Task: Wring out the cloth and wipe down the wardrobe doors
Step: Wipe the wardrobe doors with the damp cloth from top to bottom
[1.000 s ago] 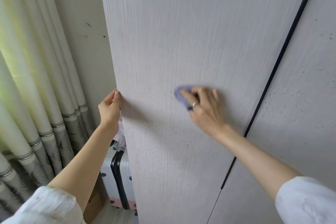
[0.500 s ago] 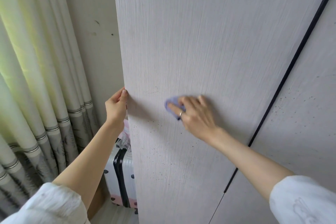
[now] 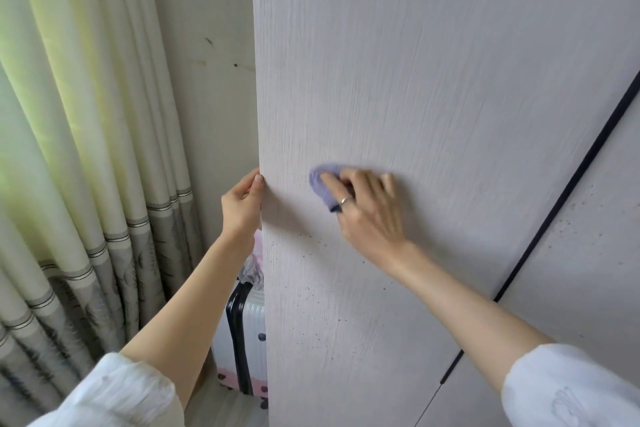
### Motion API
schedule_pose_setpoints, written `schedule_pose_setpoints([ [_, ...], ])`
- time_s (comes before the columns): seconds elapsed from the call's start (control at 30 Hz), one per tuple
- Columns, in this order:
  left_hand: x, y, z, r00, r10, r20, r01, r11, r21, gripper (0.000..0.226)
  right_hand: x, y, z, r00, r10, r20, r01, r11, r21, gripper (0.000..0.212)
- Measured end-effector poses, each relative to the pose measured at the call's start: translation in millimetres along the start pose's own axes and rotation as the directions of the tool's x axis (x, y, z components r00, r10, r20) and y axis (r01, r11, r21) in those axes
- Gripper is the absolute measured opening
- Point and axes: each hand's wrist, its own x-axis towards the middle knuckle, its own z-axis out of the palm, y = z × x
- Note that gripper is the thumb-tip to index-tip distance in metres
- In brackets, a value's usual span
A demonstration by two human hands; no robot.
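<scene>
Purple cloth [image 3: 323,185] sits under the pressing right hand [image 3: 367,208]; left hand [image 3: 240,204] grips the door [image 3: 433,97] edge. Rub the dark specks below firmly.

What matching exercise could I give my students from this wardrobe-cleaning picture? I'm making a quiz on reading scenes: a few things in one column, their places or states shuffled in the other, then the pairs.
Column 1
1. left hand
2. right hand
3. purple cloth
4. suitcase

Column 2
A. stands on the floor behind the open door's edge
B. pressed flat against the wardrobe door
C. grips the door's left edge
D. wears a ring and presses the cloth to the door

Pairs: 1-C, 2-D, 3-B, 4-A
</scene>
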Motion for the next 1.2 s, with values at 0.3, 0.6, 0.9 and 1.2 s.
schedule_pose_setpoints([
  [0.3, -3.5, 9.1, -3.8, 0.996, -0.034, 0.078, 0.040, 0.997, -0.068, 0.025, -28.2, -33.9, 29.5, 0.966, -0.233, 0.111, 0.238, 0.971, -0.032, 0.032],
  [0.6, -0.4, 13.7, -21.7, 0.959, -0.117, 0.257, 0.128, 0.991, -0.027, 0.030, 63.3, -22.4, 15.0, 0.990, 0.074, -0.116, -0.074, 0.997, 0.009, 0.036],
  [0.9, 1.9, 6.1, -45.6, 0.900, -0.157, 0.407, 0.171, 0.985, 0.001, 0.037, -16.6, -67.1, 50.0, 0.944, -0.285, 0.166, 0.293, 0.956, -0.029, 0.031],
  [1.2, 9.0, 0.8, -54.4, 0.890, -0.237, 0.391, 0.247, 0.969, 0.024, 0.046, 65.4, -54.7, 39.2, 0.994, 0.081, -0.078, -0.079, 0.996, 0.028, 0.038],
])
